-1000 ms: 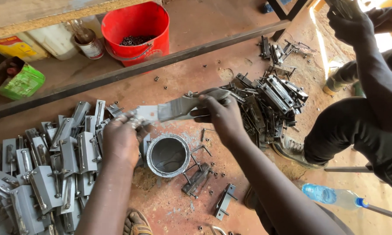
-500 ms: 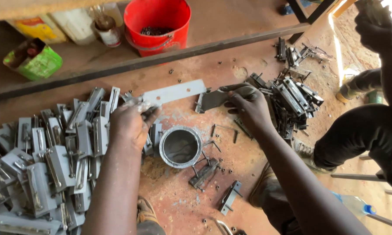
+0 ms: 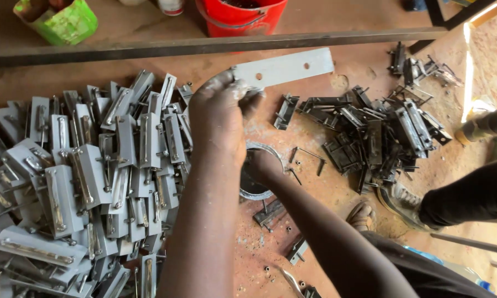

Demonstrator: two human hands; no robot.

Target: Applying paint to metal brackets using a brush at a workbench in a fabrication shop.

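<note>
A heap of grey metal latch plates [image 3: 88,176] lies left of the fingers. The left hand [image 3: 221,113] grips a flat drilled metal strip [image 3: 284,67] — fingers closed on its end. The right hand [image 3: 262,165] reaches into a round tin [image 3: 270,152] below — grip hidden.

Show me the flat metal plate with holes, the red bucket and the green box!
metal plate [image 3: 284,68], head view, middle of its flat face.
red bucket [image 3: 243,19], head view, front wall.
green box [image 3: 66,25], head view, side wall.

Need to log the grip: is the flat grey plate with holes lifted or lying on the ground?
Lifted. The left hand pinches one end of the flat plate, and the rest juts out unsupported above the dirt floor.
</note>
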